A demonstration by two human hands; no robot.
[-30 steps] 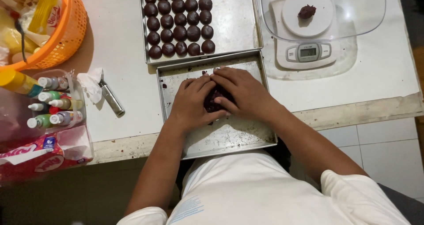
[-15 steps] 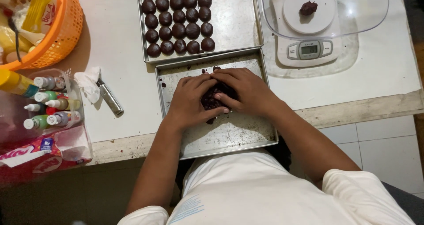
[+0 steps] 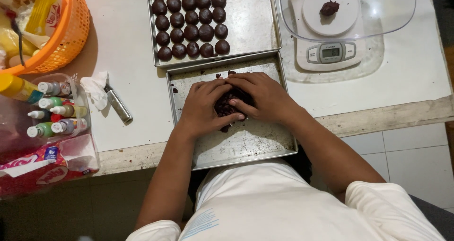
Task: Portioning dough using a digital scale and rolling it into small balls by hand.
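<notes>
Over near tray (image 3: 246,144), both hands cupping dark dough lump (image 3: 228,104) (crumbly).

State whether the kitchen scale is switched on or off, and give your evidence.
Cannot tell. The scale carries a dark lump on its platform, but its small display is too blurred to show lit digits.

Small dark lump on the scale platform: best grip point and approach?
Pinch the dark lump across its sides, coming from straight above. It sits alone near the middle of the round white platform, bare surface around it. The clear bowl seems to ring the scale, so a sideways approach looks blocked.
</notes>
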